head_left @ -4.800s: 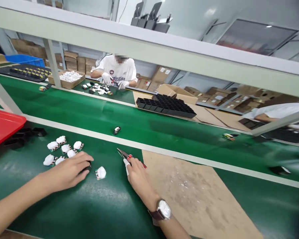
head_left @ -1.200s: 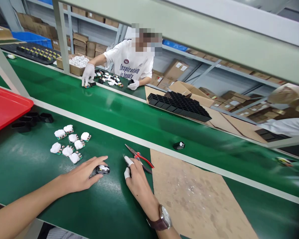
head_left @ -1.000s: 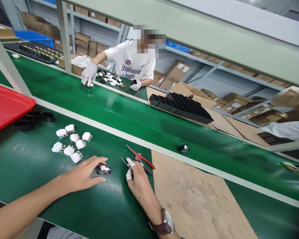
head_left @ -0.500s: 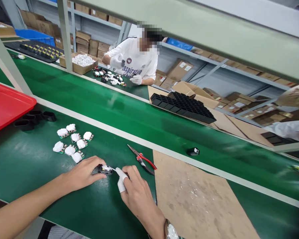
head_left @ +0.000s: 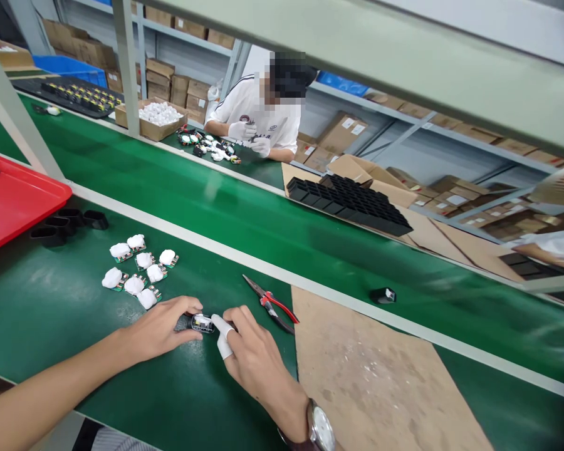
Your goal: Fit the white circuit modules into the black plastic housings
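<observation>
My left hand [head_left: 169, 326] grips a small black housing [head_left: 202, 323] between thumb and fingers, its open end facing me. White material and a circuit board show inside the housing. At its right rim is my right hand [head_left: 247, 344], with white covers on two fingers; the fingers are bent together, and whatever they pinch is too small to make out. Several circuit boards with white lumps [head_left: 134, 285] lie on the green table beyond my left hand. Red-handled pliers [head_left: 270, 302] rest to the right, beyond my right hand.
A brown board [head_left: 366, 363] lies at the right. Black housings [head_left: 96, 219] stand beside a red tray [head_left: 19, 194] at left. A green belt [head_left: 244, 213] carries a black part [head_left: 383, 295]. Across it, a person [head_left: 263, 119] handles parts near stacked black housings [head_left: 348, 200].
My right fingers have moved in against the housing's rim, and the thin white strip between them no longer shows. The black part on the belt has moved right. The person's hands opposite came together.
</observation>
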A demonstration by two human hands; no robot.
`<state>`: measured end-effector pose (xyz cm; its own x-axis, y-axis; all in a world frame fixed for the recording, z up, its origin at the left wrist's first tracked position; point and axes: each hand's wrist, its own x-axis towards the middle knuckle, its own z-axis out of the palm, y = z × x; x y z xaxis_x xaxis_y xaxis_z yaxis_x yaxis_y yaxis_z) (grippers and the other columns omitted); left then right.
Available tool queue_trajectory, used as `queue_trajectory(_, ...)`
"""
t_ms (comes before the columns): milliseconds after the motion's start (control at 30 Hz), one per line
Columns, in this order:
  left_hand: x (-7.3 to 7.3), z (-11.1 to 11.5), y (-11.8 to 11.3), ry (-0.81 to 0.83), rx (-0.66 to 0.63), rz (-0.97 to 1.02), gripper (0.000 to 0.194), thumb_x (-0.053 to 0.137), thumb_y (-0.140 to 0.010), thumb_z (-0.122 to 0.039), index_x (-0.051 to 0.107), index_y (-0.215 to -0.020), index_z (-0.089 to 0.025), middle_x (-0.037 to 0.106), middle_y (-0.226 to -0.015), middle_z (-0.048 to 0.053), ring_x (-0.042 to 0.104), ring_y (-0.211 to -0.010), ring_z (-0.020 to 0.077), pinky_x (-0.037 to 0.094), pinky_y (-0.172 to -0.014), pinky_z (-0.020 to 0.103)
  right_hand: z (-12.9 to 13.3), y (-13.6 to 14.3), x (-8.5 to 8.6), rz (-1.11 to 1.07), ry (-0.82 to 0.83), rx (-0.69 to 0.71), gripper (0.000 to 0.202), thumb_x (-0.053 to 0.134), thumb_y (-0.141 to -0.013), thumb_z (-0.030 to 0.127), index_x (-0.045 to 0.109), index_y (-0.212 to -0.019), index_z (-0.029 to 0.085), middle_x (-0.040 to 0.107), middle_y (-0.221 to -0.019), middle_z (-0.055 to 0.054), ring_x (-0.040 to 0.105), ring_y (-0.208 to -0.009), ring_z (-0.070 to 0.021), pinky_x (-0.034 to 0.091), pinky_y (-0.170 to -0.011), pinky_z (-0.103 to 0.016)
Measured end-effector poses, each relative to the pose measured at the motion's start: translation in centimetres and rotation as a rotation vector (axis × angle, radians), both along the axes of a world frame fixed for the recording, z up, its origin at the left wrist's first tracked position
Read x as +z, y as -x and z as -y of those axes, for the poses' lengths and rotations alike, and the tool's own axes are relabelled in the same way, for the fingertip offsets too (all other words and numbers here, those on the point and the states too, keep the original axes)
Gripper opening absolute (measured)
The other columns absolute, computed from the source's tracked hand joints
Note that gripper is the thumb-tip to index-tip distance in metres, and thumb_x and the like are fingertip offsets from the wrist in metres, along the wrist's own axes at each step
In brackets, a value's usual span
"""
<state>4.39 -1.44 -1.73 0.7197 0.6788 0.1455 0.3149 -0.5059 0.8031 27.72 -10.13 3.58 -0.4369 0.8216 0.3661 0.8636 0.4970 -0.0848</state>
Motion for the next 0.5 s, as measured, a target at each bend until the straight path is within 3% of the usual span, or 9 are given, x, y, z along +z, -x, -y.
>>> queue_trajectory(200, 0.6, -0.3, 0.0, -0.102, -0.095, 0.037, 0.018, 0.068, -0.102, -0.032, 0.063, -0.117, -0.023, 0.073, -0.108, 0.005, 0.071, -0.098, 0.0222, 0.057, -0.087, 0.033, -0.4, 0.2, 1.6, 0.194, 0.027, 0.114, 0.023, 0.054, -0.080, 0.000, 0.057, -0.074, 0.021, 0.061, -0.098, -0.010, 0.050, -0.088, -0.0241, 0.043, -0.053, -0.035)
queue_trajectory(333, 0.4, -0.3, 0.0, -0.104, -0.096, 0.048, 0.018, 0.067, -0.103, -0.033, 0.063, -0.117, -0.023, 0.073, -0.110, 0.007, 0.071, -0.101, 0.0233, 0.058, -0.088, 0.034, 0.1, -0.3, 1.7, 0.148, 0.009, 0.031, 0.026, 0.049, -0.082, -0.002, 0.058, -0.076, 0.022, 0.061, -0.097, -0.010, 0.051, -0.085, -0.0232, 0.041, -0.051, -0.035)
queue_trajectory(500, 0.1, -0.2, 0.1, -0.007, -0.016, 0.018, 0.028, 0.073, -0.097, -0.033, 0.059, -0.119, -0.025, 0.072, -0.119, 0.005, 0.073, -0.107, 0.0245, 0.060, -0.091, 0.035, 0.8, -1.0, 0.6, 0.022, 0.003, -0.049, 0.023, 0.047, -0.093, 0.003, 0.063, -0.088, 0.020, 0.061, -0.101, -0.011, 0.053, -0.087, -0.0231, 0.040, -0.050, -0.033)
